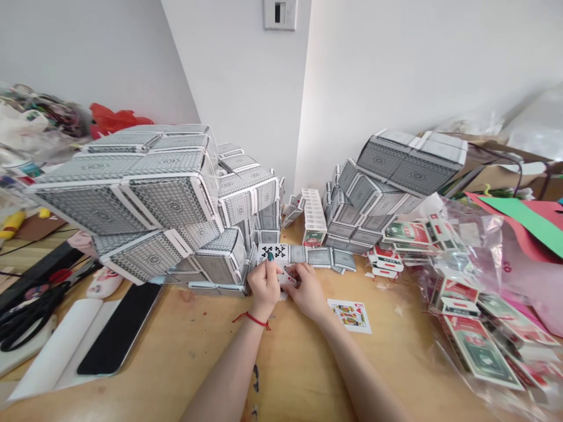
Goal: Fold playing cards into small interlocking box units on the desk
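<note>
My left hand (264,283), with a red string round the wrist, is closed on a small object with a teal tip (270,256); the rest of it is hidden in the fingers. Just behind that tip lies a face-up clubs card (281,252). My right hand (307,289) pinches a playing card (288,279) close beside the left fingers. A row of grey-backed cards (317,257) extends to the right of the clubs card. Near my right forearm, a face-up king of hearts (350,316) lies on the table (290,363).
Tall stacks of grey card-built blocks stand left (167,199) and right (378,193). Red-and-green card boxes (479,351) and clear plastic (475,246) crowd the right side. A black phone (121,328), white paper roll (61,346) and black scissors (33,313) lie left.
</note>
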`<action>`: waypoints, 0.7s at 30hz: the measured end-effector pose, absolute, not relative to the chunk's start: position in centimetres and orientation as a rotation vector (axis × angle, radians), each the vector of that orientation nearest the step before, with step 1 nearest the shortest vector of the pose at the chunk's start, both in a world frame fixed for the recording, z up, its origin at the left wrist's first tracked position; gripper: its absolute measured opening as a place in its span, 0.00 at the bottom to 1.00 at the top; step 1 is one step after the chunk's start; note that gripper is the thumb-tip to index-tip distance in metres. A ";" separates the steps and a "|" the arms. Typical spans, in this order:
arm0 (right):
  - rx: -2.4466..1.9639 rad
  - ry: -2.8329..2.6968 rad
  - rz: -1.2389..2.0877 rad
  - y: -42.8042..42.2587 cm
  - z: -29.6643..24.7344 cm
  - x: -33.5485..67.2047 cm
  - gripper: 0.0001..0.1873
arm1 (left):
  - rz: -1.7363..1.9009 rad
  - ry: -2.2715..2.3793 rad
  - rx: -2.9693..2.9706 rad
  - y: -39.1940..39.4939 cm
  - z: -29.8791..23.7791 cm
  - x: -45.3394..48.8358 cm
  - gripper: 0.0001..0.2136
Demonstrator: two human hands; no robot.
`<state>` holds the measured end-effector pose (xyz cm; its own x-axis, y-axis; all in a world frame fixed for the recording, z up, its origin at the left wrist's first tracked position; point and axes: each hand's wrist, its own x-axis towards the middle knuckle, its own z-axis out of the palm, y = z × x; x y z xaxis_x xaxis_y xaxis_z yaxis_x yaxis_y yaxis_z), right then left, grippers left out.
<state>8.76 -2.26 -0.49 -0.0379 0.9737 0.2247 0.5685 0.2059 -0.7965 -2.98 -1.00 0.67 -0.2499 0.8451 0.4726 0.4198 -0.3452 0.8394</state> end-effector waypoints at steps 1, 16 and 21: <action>-1.457 -1.665 0.674 -2.2 -0.5 8.8 0.05 | 1.611 1.524 1.637 -1.0 0.6 -3.0 0.19; -1.078 -0.797 1.283 -1.4 0.6 9.8 0.17 | 1.304 1.302 1.584 -0.5 0.8 -2.1 0.16; -1.104 -0.913 1.297 -1.2 0.2 9.7 0.20 | 1.333 1.264 1.679 -0.5 0.9 -2.2 0.10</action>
<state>9.65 -1.23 0.16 0.0881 0.9931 -0.0773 -0.2625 -0.0517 -0.9636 -2.22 -0.54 0.87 0.0226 0.9403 0.3396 0.2897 -0.3313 0.8979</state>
